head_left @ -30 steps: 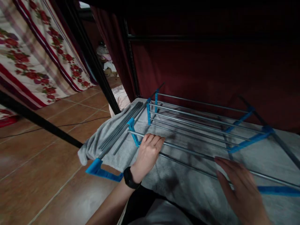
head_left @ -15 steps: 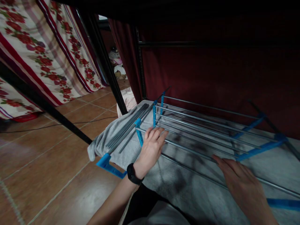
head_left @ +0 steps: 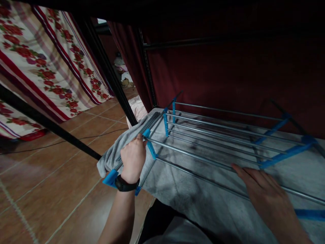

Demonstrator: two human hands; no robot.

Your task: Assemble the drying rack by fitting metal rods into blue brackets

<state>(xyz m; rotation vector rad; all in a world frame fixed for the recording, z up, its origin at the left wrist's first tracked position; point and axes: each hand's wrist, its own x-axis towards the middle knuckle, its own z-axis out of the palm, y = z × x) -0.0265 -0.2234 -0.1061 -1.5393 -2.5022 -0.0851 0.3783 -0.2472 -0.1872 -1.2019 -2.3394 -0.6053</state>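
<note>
A rack of grey metal tubes [head_left: 198, 154] with blue plastic connectors [head_left: 151, 149] lies on a grey blanket [head_left: 215, 206]. My left hand [head_left: 133, 157], wearing a black wristband, is closed around the rack's left side tube, just beside a front blue connector. Farther right, my right hand [head_left: 264, 189] grips the front tube, its fingers curled over it and partly hidden. Several loose grey tubes [head_left: 153, 118] lie side by side at the left edge of the blanket, partly covered by my left hand. Another blue plastic piece [head_left: 109, 178] sticks out past the blanket's edge.
Black metal frame posts [head_left: 109, 71] and a slanting black bar [head_left: 50, 122] stand to the left. Dark red cloth [head_left: 215, 74] hangs behind the rack. Beyond the frame are a floral curtain [head_left: 50, 67], a tiled floor [head_left: 63, 189] and a thin cable [head_left: 83, 138].
My left hand has moved left along the front tube, past the blue connector, onto the side tube. My right hand stays on the front tube. The view has shifted slightly.
</note>
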